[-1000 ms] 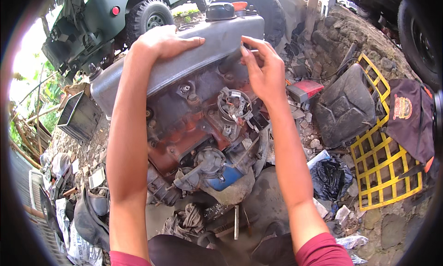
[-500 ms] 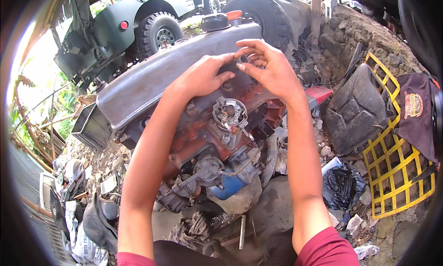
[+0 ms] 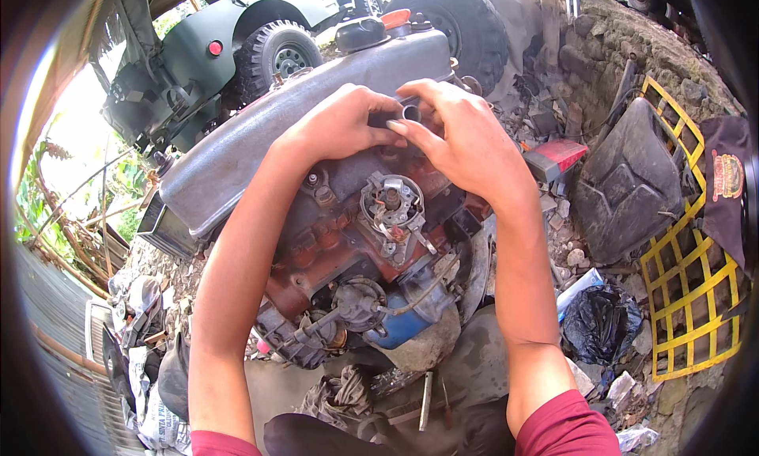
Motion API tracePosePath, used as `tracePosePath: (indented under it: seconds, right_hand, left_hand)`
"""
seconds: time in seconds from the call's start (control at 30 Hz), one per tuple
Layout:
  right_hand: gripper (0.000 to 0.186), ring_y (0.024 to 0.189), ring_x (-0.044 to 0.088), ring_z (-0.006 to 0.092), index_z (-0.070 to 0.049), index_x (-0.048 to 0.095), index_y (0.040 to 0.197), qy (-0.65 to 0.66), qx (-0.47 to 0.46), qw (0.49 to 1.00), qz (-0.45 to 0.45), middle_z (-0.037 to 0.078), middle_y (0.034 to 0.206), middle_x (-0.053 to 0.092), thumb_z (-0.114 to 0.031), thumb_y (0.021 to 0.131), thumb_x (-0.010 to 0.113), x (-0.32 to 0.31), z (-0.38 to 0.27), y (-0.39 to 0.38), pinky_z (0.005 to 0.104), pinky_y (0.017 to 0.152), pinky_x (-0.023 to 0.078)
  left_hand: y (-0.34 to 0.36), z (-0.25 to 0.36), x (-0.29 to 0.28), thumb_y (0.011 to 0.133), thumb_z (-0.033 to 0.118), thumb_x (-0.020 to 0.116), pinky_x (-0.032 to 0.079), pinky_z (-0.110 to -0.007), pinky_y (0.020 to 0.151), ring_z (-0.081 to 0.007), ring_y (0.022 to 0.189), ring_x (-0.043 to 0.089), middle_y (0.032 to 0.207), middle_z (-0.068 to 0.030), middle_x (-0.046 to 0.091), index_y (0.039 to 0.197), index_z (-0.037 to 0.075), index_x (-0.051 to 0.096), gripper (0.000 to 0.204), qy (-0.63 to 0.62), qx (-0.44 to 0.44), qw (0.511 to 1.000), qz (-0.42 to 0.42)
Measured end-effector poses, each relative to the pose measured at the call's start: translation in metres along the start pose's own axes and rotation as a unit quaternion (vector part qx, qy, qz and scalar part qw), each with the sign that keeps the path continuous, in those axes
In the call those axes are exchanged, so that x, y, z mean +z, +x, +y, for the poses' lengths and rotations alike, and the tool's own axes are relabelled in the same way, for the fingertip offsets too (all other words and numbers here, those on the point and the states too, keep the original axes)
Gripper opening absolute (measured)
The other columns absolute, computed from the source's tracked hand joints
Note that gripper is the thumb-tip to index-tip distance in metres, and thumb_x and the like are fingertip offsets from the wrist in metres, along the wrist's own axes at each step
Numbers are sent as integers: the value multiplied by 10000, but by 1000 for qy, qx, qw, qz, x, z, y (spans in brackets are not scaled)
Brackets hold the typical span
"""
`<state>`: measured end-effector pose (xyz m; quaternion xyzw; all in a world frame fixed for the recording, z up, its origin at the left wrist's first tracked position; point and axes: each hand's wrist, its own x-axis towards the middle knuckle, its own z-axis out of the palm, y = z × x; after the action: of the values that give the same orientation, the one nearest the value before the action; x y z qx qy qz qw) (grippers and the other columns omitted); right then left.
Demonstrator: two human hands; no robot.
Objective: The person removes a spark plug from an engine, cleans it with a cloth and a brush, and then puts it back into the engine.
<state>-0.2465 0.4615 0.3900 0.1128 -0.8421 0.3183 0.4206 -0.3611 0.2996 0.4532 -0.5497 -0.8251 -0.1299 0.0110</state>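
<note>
Just below the grey valve cover (image 3: 316, 76) of a grimy rusty-red engine (image 3: 316, 242), both hands meet around a small dark metal tube (image 3: 409, 113), perhaps a socket. My right hand (image 3: 462, 140) has thumb and fingers closed on it. My left hand (image 3: 348, 124) is curled against its left side, fingertips partly hidden. Below them are an open round distributor (image 3: 391, 203) with its inner parts showing, a lumpy metal pump (image 3: 356, 302) and a blue cylindrical part (image 3: 391, 325).
A green off-road vehicle (image 3: 190, 60) stands behind. At the right lie a yellow metal grille (image 3: 688, 321), a dark jerrycan (image 3: 621, 195), a red lamp (image 3: 561, 155) and a black bag (image 3: 601, 321). Corrugated sheets (image 3: 67, 329) line the left, with rubble around.
My left hand has come down off the valve cover and moved right to join my right hand at the small tube. My right hand has shifted slightly lower and rightward.
</note>
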Motion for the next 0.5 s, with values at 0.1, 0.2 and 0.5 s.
tracePosePath:
  seconds: [0.1,0.2,0.5]
  right_hand:
    - [264,945,654,391,32,658,1070,19,127,990,-59,233,994,678,-183,918,667,-2,-10,3,454,837,510]
    - [274,933,661,392,29,650,1050,-14,20,1000,-18,240,968,680,-211,920,677,1,2,2,451,817,510]
    - [243,987,648,424,27,596,1037,-31,126,991,-29,239,1074,652,-178,918,650,6,-4,6,481,844,524]
  left_hand:
    - [4,3,11,791,184,774,533,-374,818,-285,854,705,924,-169,737,1108,27,710,360,23,13,998,57]
    - [5,-5,11,810,169,761,531,-350,825,-239,838,711,942,-154,744,1120,21,700,350,-1,42,997,68]
    - [4,-7,13,840,177,755,516,-359,864,-246,898,699,985,-171,736,1131,17,682,340,21,32,996,75]
